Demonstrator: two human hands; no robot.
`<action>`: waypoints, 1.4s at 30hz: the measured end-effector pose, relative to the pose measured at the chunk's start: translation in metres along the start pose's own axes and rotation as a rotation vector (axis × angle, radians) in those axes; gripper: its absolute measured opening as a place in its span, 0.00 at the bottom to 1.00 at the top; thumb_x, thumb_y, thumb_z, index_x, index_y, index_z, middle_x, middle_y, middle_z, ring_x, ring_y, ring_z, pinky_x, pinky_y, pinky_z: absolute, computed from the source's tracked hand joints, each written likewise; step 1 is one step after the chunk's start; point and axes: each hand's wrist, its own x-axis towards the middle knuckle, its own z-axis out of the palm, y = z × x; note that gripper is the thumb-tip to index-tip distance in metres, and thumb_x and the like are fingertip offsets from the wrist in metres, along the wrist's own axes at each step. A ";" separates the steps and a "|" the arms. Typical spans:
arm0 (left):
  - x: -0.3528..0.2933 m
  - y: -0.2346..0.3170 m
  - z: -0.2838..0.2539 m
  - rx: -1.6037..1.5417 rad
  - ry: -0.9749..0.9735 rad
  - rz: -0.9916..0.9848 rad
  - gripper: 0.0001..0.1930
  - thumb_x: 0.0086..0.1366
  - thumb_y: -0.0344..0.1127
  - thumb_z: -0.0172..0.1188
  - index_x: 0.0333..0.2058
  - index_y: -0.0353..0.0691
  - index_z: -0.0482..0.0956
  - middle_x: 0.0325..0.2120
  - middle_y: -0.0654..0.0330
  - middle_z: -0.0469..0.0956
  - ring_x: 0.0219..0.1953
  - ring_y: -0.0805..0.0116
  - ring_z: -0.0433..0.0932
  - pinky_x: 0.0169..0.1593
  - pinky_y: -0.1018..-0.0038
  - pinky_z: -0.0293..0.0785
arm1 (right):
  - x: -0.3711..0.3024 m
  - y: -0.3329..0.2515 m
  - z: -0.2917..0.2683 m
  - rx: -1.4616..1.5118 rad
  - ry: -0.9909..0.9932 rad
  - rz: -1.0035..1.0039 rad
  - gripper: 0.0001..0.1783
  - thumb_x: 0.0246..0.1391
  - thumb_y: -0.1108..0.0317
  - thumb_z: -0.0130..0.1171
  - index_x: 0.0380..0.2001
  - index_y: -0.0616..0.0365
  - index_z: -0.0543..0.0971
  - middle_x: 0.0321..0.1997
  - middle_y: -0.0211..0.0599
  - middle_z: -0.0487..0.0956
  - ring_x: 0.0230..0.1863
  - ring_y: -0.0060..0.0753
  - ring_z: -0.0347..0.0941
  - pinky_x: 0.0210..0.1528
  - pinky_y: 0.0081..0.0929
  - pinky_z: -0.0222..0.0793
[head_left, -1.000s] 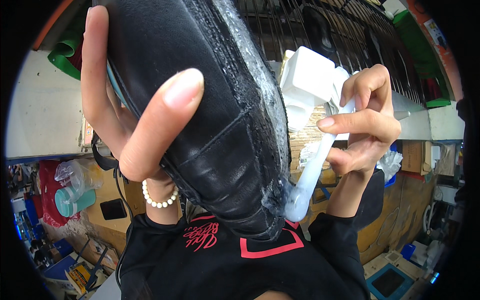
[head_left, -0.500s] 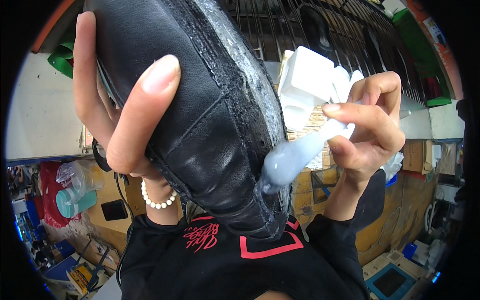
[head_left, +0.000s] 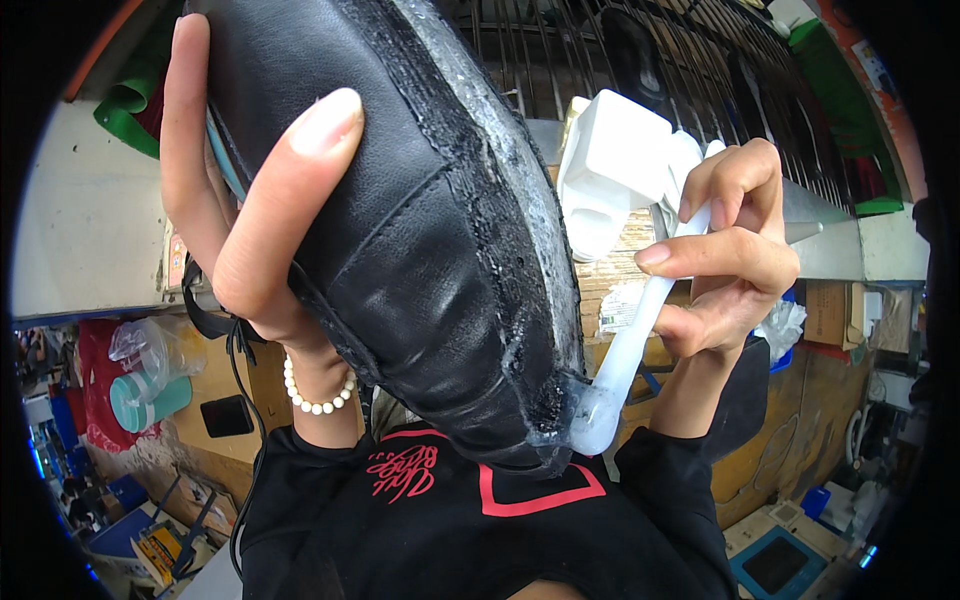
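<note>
Left hand (head_left: 250,230) clenched around the black leather shoe (head_left: 400,240), thumb laid across the upper, other fingers (head_left: 185,150) wrapped behind the far side. Shoe held high, sole edge turned toward the right hand. Pearl bracelet (head_left: 315,395) on the left wrist.

Right hand (head_left: 725,270) grasping a white brush (head_left: 630,350) by the handle, pinched between thumb and forefinger, the rest curled beneath. Brush head sits below those fingers, touching the shoe's tip where upper meets sole. A wet, glossy film runs along the sole edge (head_left: 520,200); looks like glue, I cannot confirm.

Just above the right fingers, a white plastic block (head_left: 610,170), partly hidden. Beyond it a dark metal rack (head_left: 640,60). Below the left wrist, well apart, a teal container (head_left: 150,395) on a cluttered worktop.

Risks as I judge them: the brush head looks loaded, so it could smear onto the black upper or drip onto the dark shirt (head_left: 480,530) beneath. The left thumb lies near the wet edge; a shifted hold could foul it. The pinch on the handle is light; pressing hard may twist the brush.
</note>
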 end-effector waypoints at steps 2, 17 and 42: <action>-0.001 0.003 -0.001 0.027 -0.013 -0.014 0.29 0.62 0.37 0.71 0.55 0.37 0.63 0.63 0.28 0.60 0.64 0.43 0.70 0.67 0.59 0.71 | 0.001 0.001 0.000 0.042 -0.025 -0.013 0.25 0.28 0.43 0.81 0.28 0.47 0.89 0.36 0.29 0.61 0.36 0.29 0.65 0.38 0.26 0.57; -0.010 0.006 0.004 -0.084 0.154 -0.327 0.32 0.59 0.43 0.71 0.56 0.38 0.68 0.56 0.53 0.75 0.67 0.42 0.66 0.68 0.53 0.64 | -0.013 -0.006 0.024 0.195 0.143 0.147 0.22 0.23 0.63 0.79 0.30 0.53 0.91 0.36 0.27 0.61 0.31 0.21 0.60 0.31 0.18 0.53; -0.006 -0.001 -0.009 0.094 -0.095 -0.135 0.31 0.62 0.41 0.70 0.57 0.41 0.64 0.63 0.36 0.65 0.64 0.49 0.71 0.65 0.61 0.73 | -0.002 0.004 0.027 0.069 0.087 0.107 0.24 0.38 0.44 0.77 0.30 0.52 0.89 0.38 0.31 0.62 0.34 0.26 0.65 0.37 0.24 0.59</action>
